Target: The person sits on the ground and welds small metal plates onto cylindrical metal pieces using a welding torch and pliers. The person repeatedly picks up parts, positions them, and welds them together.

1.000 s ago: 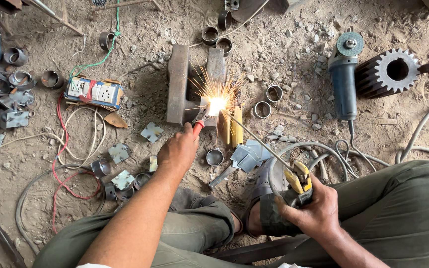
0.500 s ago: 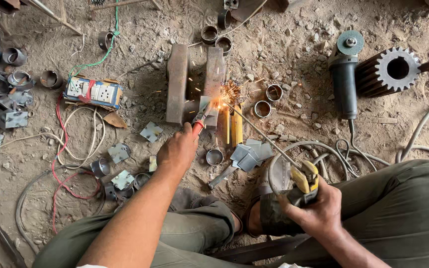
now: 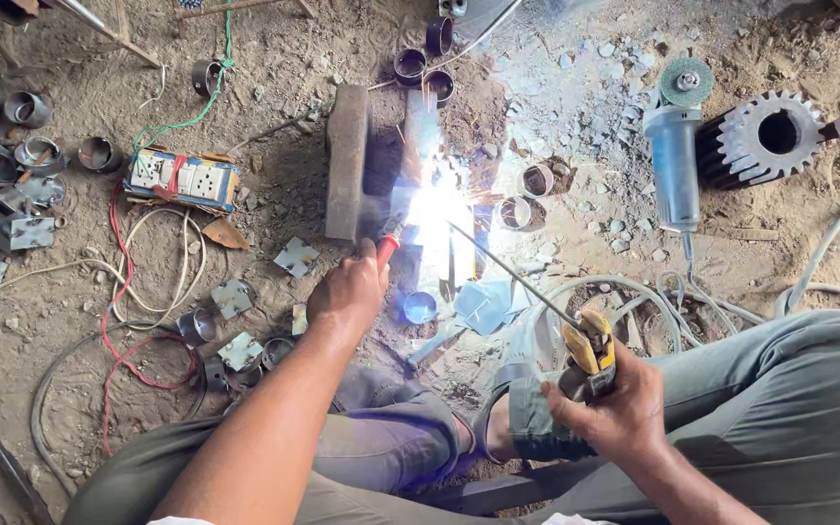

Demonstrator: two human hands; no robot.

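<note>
Left hand [image 3: 347, 292]: fingers wrapped tight around a red-handled tool [image 3: 387, 249], most likely pliers, nose reaching into the glare, apparently steadying the workpiece from arm's length.

Right hand [image 3: 619, 403]: fingers clenched on one yellow electrode holder [image 3: 590, 342]. One welding rod [image 3: 512, 274] runs from it up and left to the arc [image 3: 432, 206], a long reach that keeps the hand well apart from the sparks.

Workpiece: hidden in the white flare, on the dirt floor [image 3: 274, 126] just beside two thick steel bars [image 3: 347, 160] lying side by side, which probably serve as a rest and stop.

Short pipe rings: three above the bars [image 3: 410, 66]; two right of the arc [image 3: 537, 180]; one glinting blue near the left hand [image 3: 420, 307]; further ones at the far left [image 3: 99, 154], count uncertain as some are partly out of view.

Small square metal plates [image 3: 297, 257]: about four scattered loose left of the left hand, more heaped at the left edge [image 3: 29, 231]; exact total cannot be told.

One socket board [image 3: 182, 180], with red and white cables trailing over the ground.

One angle grinder [image 3: 675, 156], laid down, disc away from the person, well apart from the arc.

One large toothed gear [image 3: 765, 136], just beside the grinder.

One pair of grey-green trousered legs [image 3: 789, 428], folded to either side of the work.
</note>
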